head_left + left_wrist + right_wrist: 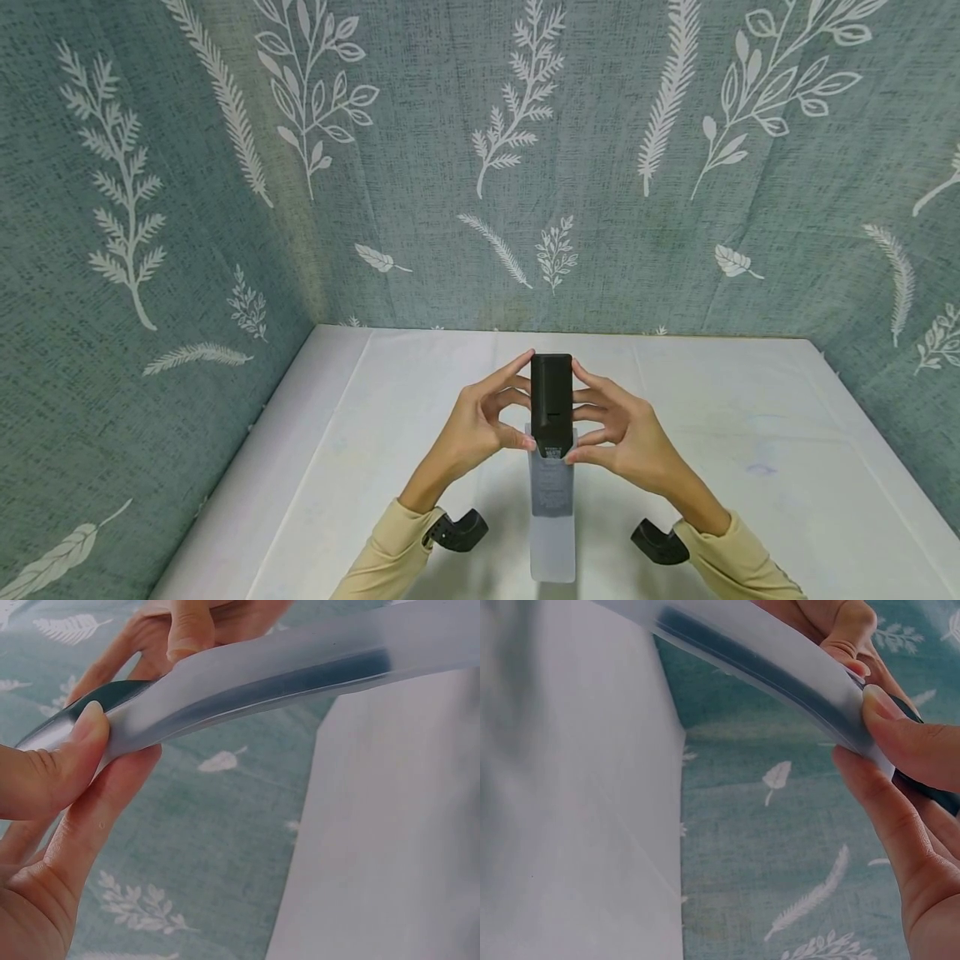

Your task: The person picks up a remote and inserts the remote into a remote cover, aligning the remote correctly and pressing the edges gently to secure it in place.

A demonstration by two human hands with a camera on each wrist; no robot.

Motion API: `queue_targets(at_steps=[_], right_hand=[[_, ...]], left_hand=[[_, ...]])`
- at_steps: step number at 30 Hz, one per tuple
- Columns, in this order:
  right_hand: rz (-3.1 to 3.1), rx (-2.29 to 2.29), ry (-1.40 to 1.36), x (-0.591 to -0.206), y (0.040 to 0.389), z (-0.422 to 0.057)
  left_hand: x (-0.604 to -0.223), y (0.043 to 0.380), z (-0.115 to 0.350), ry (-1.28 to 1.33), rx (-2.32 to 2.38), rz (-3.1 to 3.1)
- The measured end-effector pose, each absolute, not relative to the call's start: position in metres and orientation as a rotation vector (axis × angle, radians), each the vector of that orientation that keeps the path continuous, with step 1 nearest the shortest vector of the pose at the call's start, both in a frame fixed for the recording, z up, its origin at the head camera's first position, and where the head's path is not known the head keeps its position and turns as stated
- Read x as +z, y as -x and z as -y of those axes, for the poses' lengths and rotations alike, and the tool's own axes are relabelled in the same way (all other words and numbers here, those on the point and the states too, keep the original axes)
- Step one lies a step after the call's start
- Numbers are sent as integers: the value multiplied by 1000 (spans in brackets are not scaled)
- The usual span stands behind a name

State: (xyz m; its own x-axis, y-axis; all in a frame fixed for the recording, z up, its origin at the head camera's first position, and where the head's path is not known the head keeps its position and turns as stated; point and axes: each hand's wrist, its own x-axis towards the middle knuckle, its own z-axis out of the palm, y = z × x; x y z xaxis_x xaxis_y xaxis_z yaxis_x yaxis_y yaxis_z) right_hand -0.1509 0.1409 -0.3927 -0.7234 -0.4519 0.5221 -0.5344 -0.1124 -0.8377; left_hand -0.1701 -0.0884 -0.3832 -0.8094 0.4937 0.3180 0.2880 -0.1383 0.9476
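Between my two hands is a long black remote control (551, 396), its far end bare and its near part inside a frosted, see-through sleeve (552, 550). The sleeve (300, 671) bends in a gentle curve, with the dark body showing through part of it. My left hand (480, 421) grips the left edge, thumb by the sleeve's mouth and fingers spread along the bare part. From the right side my right hand (622, 425) grips it in much the same way, its thumb (904, 735) over the sleeve's mouth. The sleeve's near end hangs free of both hands.
Below the hands lies a white-covered table (375, 475). Green cloth with white leaf prints (420, 167) rises behind it and along the sides. Black wrist mounts (459, 531) stick out inward from both cuffs, under the hands.
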Motion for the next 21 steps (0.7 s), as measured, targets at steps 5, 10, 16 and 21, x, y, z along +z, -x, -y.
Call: queue_targets(at_steps=[5,10,16,21], right_hand=[[2066,1995,-1125,-392,151,-140],[2116,1936,-1107,-391,150,-140],[2209,1797,-1087,-392,148,-139],[2208,1868,-1109,-392,150,-140]], left_hand=[[-384,169,88,-913,2067,-1970],[-385,169,88,-964,2003,-2031],[-385,169,89,-976,1961,-2056],[-371,164,89,-960,1951,-2005]])
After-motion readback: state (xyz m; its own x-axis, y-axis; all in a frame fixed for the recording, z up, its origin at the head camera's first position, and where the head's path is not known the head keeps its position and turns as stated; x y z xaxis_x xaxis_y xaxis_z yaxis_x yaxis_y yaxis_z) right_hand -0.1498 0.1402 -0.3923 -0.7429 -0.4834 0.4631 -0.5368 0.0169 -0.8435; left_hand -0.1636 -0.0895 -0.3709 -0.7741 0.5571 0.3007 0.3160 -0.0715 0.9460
